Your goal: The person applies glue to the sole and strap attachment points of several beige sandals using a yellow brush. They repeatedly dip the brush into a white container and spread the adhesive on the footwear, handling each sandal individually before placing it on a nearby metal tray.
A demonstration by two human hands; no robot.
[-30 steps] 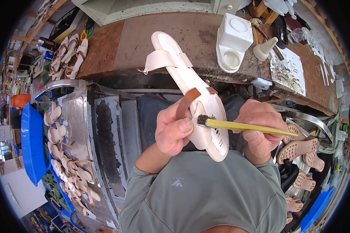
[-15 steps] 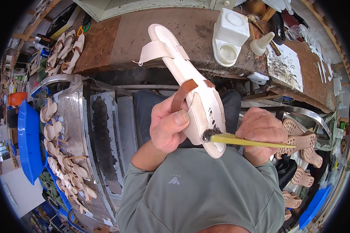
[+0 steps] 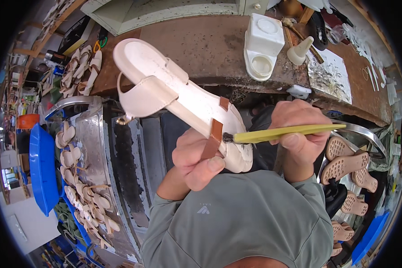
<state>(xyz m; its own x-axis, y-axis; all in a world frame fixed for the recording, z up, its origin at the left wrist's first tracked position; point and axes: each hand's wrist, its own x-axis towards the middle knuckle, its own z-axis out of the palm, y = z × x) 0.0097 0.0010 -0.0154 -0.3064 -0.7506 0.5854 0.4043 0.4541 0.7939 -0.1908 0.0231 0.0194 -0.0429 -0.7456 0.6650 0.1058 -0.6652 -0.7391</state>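
Note:
A cream sandal (image 3: 190,98) is held above my lap, one end up toward the bench and the other near my shirt. My left hand (image 3: 194,163) is closed around its lower part, fingers and thumb at the brown strap (image 3: 213,137). A wide pale strap with a small metal buckle (image 3: 122,120) hangs off the upper end. In my right hand (image 3: 299,129), gripped between thumb and fingers, is a brush (image 3: 265,135) with a flat yellow-green handle. Its dark bristles (image 3: 228,137) are at the sandal's upper beside the brown strap; whether they press on it I cannot tell.
Ahead stands a stained workbench (image 3: 183,49) with a white plastic pot (image 3: 262,49) and a pale cone-shaped nozzle (image 3: 300,50). Several sandals (image 3: 82,192) lie on a metal surface at left, beside a blue tray (image 3: 44,169). Perforated tan soles (image 3: 346,166) lie at right.
The sandal has tilted and its upper end has swung left and closer. The brush has moved up and left, from near the lower end to beside the brown strap.

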